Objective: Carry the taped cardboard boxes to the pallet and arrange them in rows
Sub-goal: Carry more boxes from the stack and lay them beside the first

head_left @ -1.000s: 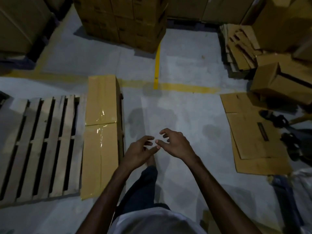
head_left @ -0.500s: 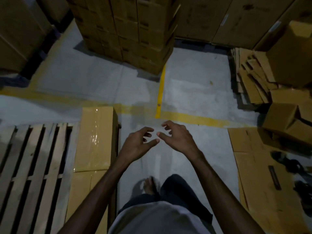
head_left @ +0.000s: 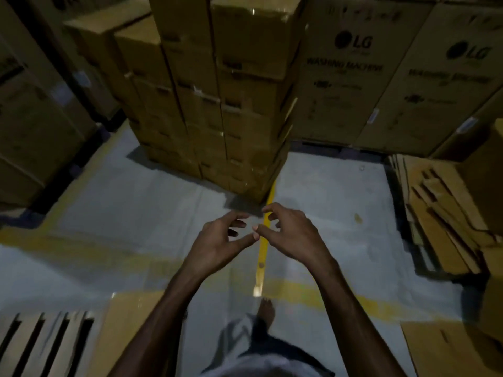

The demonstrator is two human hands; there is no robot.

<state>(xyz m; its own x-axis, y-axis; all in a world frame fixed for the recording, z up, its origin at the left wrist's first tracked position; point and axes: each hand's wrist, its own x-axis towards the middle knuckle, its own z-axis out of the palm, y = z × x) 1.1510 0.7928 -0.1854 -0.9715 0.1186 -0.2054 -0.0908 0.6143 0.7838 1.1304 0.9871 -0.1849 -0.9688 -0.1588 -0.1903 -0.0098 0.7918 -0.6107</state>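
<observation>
One stack of taped cardboard boxes (head_left: pixel 217 104) stands ahead on the grey floor (head_left: pixel 141 202), several tiers high; the exact number of boxes cannot be told in the dim light. Behind it to the right stand two large cartons (head_left: pixel 343 85) printed with LG and WASHING MACHINE. One taped box (head_left: pixel 128 330) lies at the lower left on the edge of one wooden pallet (head_left: pixel 40 346), of which only the corner slats show. A pile of flattened cardboard (head_left: pixel 441 213) leans at the right, and one flat sheet (head_left: pixel 446 349) lies at the lower right. A yellow floor line (head_left: pixel 262 251) runs from the stack's corner toward the person.

Both arms reach forward at waist height, wrists bent, palms facing each other. The left hand (head_left: pixel 217 240) and right hand (head_left: pixel 294 232) are just beside each other, fingers curled and spread apart, thumb tips nearly touching. Neither hand holds anything. One bare foot (head_left: pixel 266 311) shows below them.
</observation>
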